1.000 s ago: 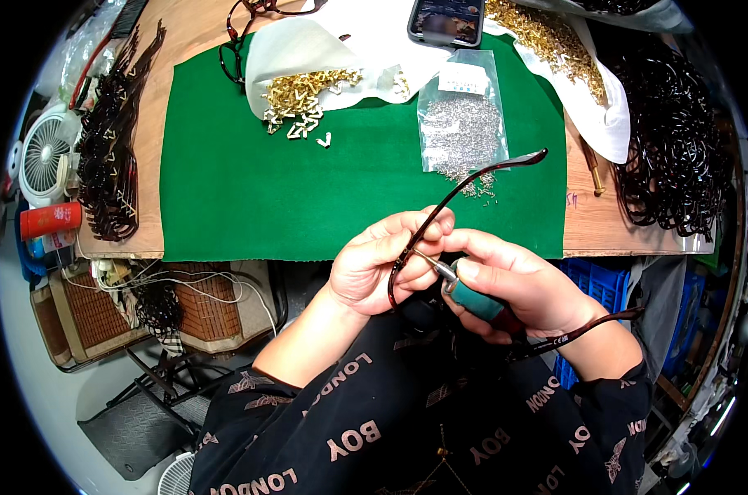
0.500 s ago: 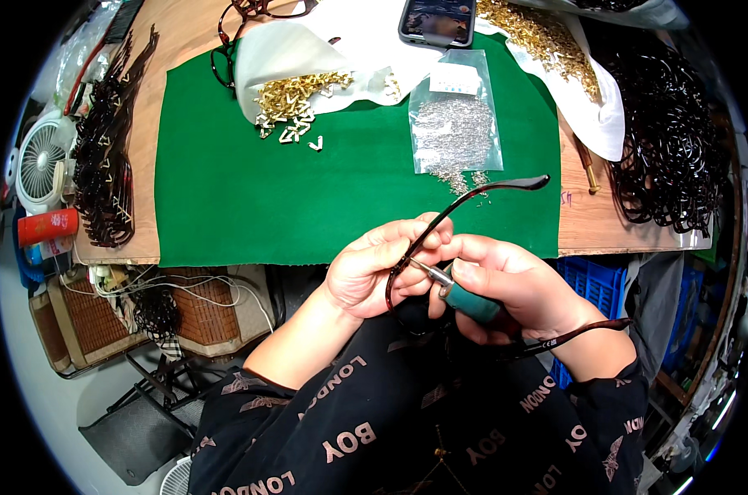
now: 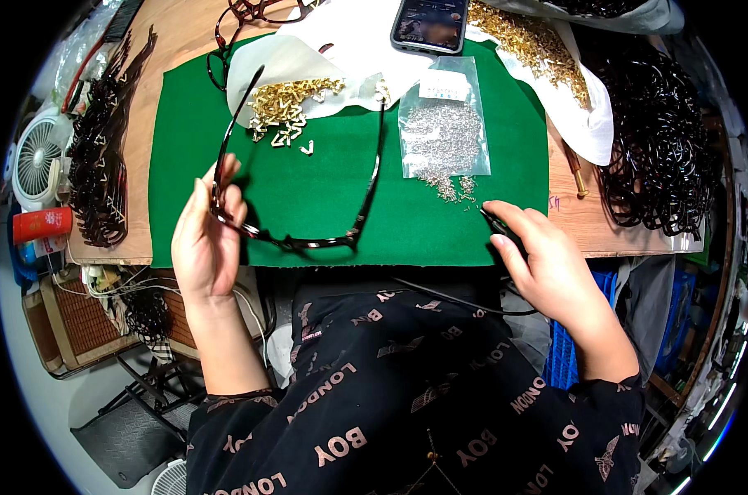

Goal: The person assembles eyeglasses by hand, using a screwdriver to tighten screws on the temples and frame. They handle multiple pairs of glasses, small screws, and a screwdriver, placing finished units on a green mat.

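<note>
My left hand is closed on a tortoiseshell eyeglass frame near its left hinge. The frame is held over the front of the green mat, with both temples unfolded and pointing away from me. At the right, my right hand pinches a slim dark pointed tool; most of it is hidden by the fingers, so its kind cannot be made out. Its tip is beside a scatter of tiny silver screws, which spill from the mouth of a clear plastic bag.
Gold-coloured metal pieces lie on white sheeting behind the frame. A phone rests at the back. Dark eyeglass parts are heaped at right and left. A screwdriver lies right of the mat; a small fan stands far left.
My hands have parted. The left has carried the eyeglass frame forward and left; the right has moved away from it, toward the silver screws. The teal-handled screwdriver is no longer plainly visible.
</note>
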### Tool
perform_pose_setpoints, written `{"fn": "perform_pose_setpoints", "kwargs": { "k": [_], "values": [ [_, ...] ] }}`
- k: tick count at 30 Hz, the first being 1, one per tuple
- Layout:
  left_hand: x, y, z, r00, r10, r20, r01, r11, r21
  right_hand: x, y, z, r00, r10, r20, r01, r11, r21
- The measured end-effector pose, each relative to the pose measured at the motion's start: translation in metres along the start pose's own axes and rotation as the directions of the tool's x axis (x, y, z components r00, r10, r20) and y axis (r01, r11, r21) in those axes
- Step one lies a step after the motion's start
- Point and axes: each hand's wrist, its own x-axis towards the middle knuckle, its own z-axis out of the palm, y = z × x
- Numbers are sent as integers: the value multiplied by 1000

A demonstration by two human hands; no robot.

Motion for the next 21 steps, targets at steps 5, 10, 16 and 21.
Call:
{"fn": "perform_pose_setpoints", "kwargs": {
  "k": [5,10,16,21],
  "values": [
    [-27,-4,31,615,512,600,-695,-8,719,-2,-4,5,1000,-14,7,15,989,-150],
    [-45,-24,56,689,78,721,-701,-179,690,0,-8,4,998,-44,42,54,958,-282],
    [-66,20,39,645,337,685,-742,63,668,-2,-3,6,1000,-15,26,22,957,-291],
    [-66,43,8,738,549,391,-383,819,-426,3,0,7,986,-170,-2,164,955,-246]
  ]
}}
